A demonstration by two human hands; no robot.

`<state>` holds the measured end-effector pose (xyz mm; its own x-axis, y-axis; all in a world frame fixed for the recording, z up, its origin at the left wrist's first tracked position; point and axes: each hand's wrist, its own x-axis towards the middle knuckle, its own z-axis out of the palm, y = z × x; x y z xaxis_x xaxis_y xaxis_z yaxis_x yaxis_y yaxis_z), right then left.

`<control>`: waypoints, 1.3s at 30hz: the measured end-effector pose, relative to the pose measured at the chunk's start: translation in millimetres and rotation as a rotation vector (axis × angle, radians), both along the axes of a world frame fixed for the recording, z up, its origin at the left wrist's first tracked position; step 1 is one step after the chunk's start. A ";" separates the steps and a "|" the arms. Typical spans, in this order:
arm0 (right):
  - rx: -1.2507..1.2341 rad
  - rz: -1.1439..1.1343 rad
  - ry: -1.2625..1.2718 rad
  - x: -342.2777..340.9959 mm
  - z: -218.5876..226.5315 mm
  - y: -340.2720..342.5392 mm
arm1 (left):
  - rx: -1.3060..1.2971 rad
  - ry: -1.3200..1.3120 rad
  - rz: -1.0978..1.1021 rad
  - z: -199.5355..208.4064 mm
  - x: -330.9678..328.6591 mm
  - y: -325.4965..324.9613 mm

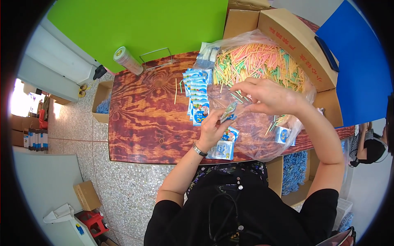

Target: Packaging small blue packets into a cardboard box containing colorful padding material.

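Observation:
My left hand (211,127) is closed on a small printed packet (229,111), held tilted above the table's near part. Just to its right, my right hand (264,96) reaches in with thumb and fingers apart. A few green sticks (237,97) show between those fingertips and seem to lie on the plastic behind. Beyond the right hand is a large heap of thin pink, yellow and green sticks (258,61) on a clear plastic bag (262,143). Left of my left hand lies an overlapping row of blue-and-white packets (200,96). More packets (223,149) lie by my left wrist.
A cardboard box (297,45) stands open behind the heap. At the far left of the wooden table (139,119) are a canister (128,60) and a wire stand (158,61). Boxes of blue packets (294,172) sit below the near edge. Another person (365,149) is at far right.

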<state>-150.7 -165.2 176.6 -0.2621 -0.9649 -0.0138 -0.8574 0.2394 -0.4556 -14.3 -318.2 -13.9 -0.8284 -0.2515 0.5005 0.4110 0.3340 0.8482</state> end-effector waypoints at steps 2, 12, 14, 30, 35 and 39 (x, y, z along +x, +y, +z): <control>-0.009 -0.009 -0.095 2.7 -20.7 0.4 | 0.049 -0.039 -0.022 2.6 1.6 -0.7; -0.080 -0.275 -0.039 34.7 -190.2 18.0 | 0.198 -0.486 0.163 -52.5 34.4 -70.9; 0.370 -0.374 -0.104 45.2 -197.8 19.9 | -0.002 -0.569 0.238 -52.2 30.4 -75.7; -0.201 -0.302 0.354 81.6 -207.6 38.7 | -0.487 -0.342 -0.109 -33.8 30.5 -6.5; -0.184 -0.368 0.362 77.0 -221.2 44.9 | -0.425 -0.299 -0.164 -38.6 24.3 -1.0; -0.131 -0.354 0.352 70.2 -224.3 49.9 | -0.470 -0.391 -0.245 -34.5 15.7 -3.8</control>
<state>-80.6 -115.3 -47.7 -0.5399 -0.8039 0.2493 -0.8410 0.5029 -0.1995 1.4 -322.0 -48.4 -0.9771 0.1389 0.1612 0.2128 0.6411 0.7374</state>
